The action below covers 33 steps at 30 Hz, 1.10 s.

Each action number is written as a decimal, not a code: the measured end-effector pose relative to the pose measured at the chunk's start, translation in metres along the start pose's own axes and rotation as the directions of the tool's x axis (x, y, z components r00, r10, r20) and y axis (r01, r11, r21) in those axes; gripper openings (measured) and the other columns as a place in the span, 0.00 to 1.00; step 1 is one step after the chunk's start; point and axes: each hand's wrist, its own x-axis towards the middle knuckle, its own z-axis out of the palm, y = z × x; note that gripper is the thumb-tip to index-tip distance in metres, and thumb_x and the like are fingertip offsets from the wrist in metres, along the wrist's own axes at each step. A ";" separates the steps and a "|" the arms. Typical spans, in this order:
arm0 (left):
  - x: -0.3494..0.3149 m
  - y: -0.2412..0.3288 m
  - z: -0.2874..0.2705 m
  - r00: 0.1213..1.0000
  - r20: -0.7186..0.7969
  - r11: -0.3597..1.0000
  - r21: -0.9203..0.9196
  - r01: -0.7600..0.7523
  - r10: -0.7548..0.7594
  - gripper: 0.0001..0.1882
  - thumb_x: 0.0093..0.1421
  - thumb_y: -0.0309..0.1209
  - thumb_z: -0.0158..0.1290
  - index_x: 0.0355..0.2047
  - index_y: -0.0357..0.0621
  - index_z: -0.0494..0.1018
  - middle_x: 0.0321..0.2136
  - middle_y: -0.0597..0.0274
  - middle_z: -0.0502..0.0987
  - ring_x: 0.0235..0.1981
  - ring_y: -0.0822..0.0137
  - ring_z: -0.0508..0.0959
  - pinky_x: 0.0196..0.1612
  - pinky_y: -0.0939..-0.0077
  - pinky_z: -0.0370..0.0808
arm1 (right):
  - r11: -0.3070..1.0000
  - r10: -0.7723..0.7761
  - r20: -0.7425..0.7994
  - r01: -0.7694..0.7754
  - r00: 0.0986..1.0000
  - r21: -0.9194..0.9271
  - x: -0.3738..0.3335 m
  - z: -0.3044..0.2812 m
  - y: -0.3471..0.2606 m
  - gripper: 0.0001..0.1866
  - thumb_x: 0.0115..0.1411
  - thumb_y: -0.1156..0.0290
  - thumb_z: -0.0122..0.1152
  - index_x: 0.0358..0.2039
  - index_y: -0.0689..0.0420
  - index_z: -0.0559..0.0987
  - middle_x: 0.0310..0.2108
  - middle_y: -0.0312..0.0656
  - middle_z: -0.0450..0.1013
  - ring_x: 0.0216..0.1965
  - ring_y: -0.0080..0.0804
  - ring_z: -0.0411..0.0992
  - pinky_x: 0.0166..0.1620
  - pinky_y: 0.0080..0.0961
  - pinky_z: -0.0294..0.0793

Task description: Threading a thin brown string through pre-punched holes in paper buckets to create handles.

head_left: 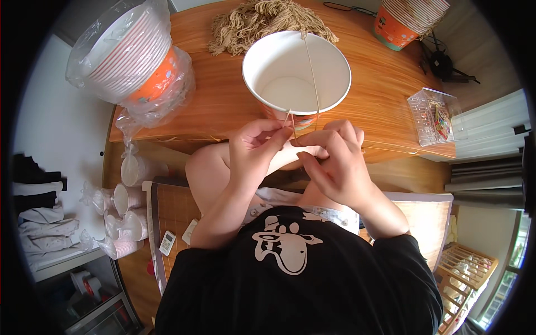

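A white-lined paper bucket [287,72] with an orange outside stands at the front edge of the wooden table. Thin tan string [312,72] runs from its far rim across the opening to its near rim, where a loop hangs down. Just below that near rim, my left hand [254,148] pinches the string between thumb and fingertips. Close beside it on the right, my right hand [338,159] has its fingers curled at the same string, thumb apart from the index finger. Exactly how the string passes between the fingertips is too small to make out.
Behind the bucket lies a heap of tan strings [268,22]. Plastic-wrapped stacked buckets [134,61] stand at the left, more stacked buckets [410,19] at the far right. A clear plastic box [435,117] with small colourful items sits at the right edge. Wrapped cups [131,201] are on the floor.
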 end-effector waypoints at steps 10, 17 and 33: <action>0.004 -0.002 0.002 0.979 0.192 0.927 -0.352 0.127 -0.061 0.05 0.65 0.23 0.56 0.41 0.39 0.76 0.38 0.60 0.81 0.40 0.72 0.80 0.48 0.73 0.76 | 0.998 -0.018 -0.053 0.021 0.998 0.056 -0.001 0.007 0.005 0.13 0.55 0.79 0.66 0.41 0.55 0.76 0.37 0.33 0.78 0.41 0.36 0.70 0.45 0.33 0.62; 0.003 0.000 0.003 0.980 0.201 0.938 -0.336 0.081 -0.013 0.05 0.64 0.19 0.56 0.40 0.36 0.75 0.41 0.57 0.82 0.46 0.69 0.80 0.53 0.72 0.77 | 0.994 0.105 -0.295 -0.110 0.950 -0.001 0.010 0.008 0.001 0.16 0.54 0.76 0.70 0.42 0.53 0.76 0.39 0.29 0.80 0.39 0.29 0.72 0.44 0.29 0.61; 0.002 -0.009 0.009 0.960 0.277 0.947 -0.318 0.048 0.044 0.12 0.67 0.31 0.56 0.46 0.41 0.67 0.42 0.63 0.75 0.44 0.73 0.75 0.47 0.74 0.74 | 0.987 0.067 -0.171 -0.039 0.983 0.158 -0.006 0.018 0.013 0.18 0.55 0.90 0.65 0.43 0.63 0.70 0.41 0.42 0.74 0.43 0.31 0.80 0.44 0.19 0.78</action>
